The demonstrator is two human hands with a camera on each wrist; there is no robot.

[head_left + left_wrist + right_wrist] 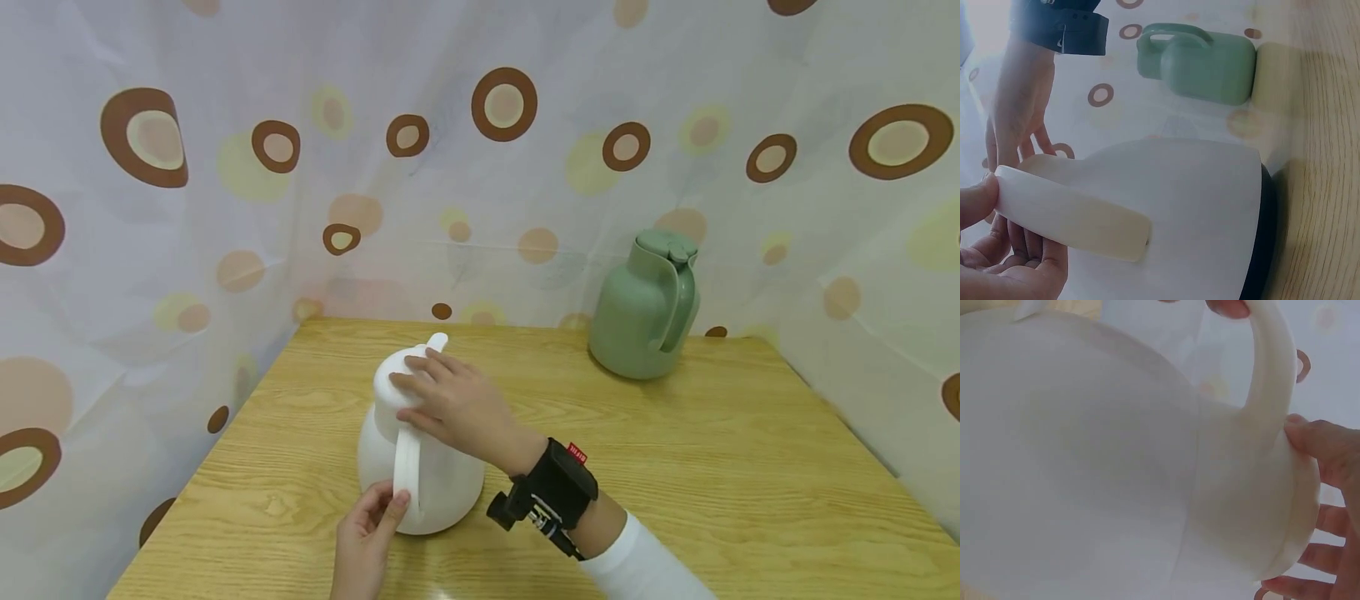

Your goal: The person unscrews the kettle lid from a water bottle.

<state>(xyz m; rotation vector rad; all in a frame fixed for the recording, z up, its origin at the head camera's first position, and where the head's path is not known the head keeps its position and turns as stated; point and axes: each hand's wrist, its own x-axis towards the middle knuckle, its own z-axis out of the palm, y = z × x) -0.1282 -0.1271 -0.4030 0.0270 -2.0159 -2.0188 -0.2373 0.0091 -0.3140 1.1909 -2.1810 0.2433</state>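
A white thermos jug (450, 492) stands on the wooden table in front of me. My left hand (360, 533) pinches its handle (407, 467) low down, thumb on one side and fingers on the other. In the left wrist view, that handle (1079, 215) lies between the thumb and the curled fingers. Over the lid (388, 379) my right hand (472, 408) is spread, hiding part of it. Seen from the right wrist, the thumb presses near the handle's top while the fingers reach round the lid's edge (1300, 512). The spout (437, 340) points away.
A green thermos jug (637, 317) stands at the back right of the table (675, 475), its handle towards the front right. Behind and at both sides hangs a white sheet (450, 50) with brown and yellow circles.
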